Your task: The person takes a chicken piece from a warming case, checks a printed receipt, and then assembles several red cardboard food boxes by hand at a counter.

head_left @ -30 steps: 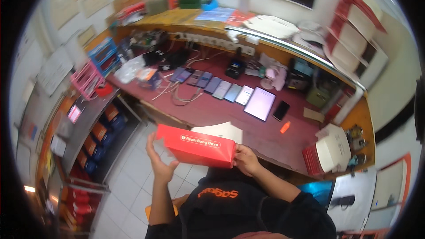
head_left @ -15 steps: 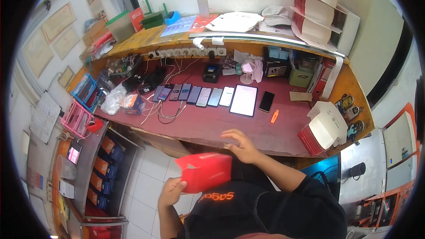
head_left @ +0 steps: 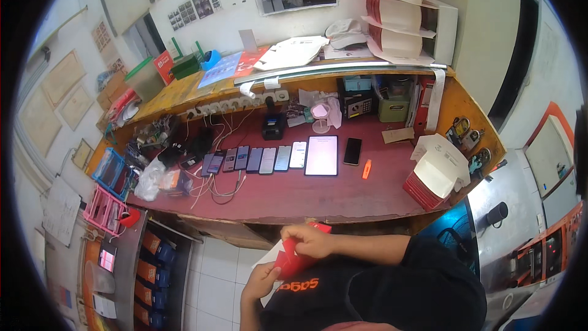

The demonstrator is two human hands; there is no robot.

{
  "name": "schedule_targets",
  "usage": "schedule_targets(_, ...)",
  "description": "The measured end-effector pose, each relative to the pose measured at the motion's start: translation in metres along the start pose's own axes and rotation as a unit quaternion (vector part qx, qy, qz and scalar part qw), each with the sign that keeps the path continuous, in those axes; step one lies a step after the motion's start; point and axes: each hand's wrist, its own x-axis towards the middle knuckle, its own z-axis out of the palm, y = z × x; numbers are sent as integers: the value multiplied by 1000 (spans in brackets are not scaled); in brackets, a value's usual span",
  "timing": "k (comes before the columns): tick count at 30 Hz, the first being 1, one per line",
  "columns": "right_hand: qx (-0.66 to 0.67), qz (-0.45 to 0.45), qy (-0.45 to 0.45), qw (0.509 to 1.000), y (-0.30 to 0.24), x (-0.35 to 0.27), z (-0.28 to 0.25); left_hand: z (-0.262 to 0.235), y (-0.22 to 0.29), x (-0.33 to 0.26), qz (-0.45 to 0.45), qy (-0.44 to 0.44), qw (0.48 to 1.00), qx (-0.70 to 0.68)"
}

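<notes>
Close in front of my body, just below the desk's front edge, is a red cardboard box blank [head_left: 293, 262] with white inner faces. My left hand [head_left: 262, 280] grips its lower left side, with the thumb on the red face. Fingers bent, my right hand [head_left: 306, 241] holds the upper part of the same piece and covers much of it. White flaps show along its left side; the lower right is hidden by my hand and dark shirt.
On the red desktop [head_left: 361, 199] lie a row of several phones [head_left: 267, 160], a tablet [head_left: 321, 154], a black phone [head_left: 352, 151] and an orange highlighter [head_left: 367, 169]. A red-and-white box [head_left: 429, 179] stands at the right. Stacked boxes [head_left: 395, 15] rise behind on the shelf.
My right hand has come down and left from the desk edge onto the cardboard. The piece is now lower, held by both hands, with white inner faces showing. The view has shifted.
</notes>
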Motion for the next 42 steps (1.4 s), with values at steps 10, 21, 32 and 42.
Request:
schedule_targets(10, -254, -30, -78, 964, -20, -6, 14, -2, 37, -2, -8, -6, 993, 118)
schedule_targets(21, -277, -15, -81, 957, -12, -15, 21, -12, 16, 0, 2, -88, 988, 125)
schedule_targets(32, -315, -203, 29, 927, -5, -5, 38, 12, 24, 12, 158, 214, 893, -363)
schedule_targets(42, -334, -289, 69, 895, 9, -7, 40, -23, 9, 16, 193, 263, 913, -247)
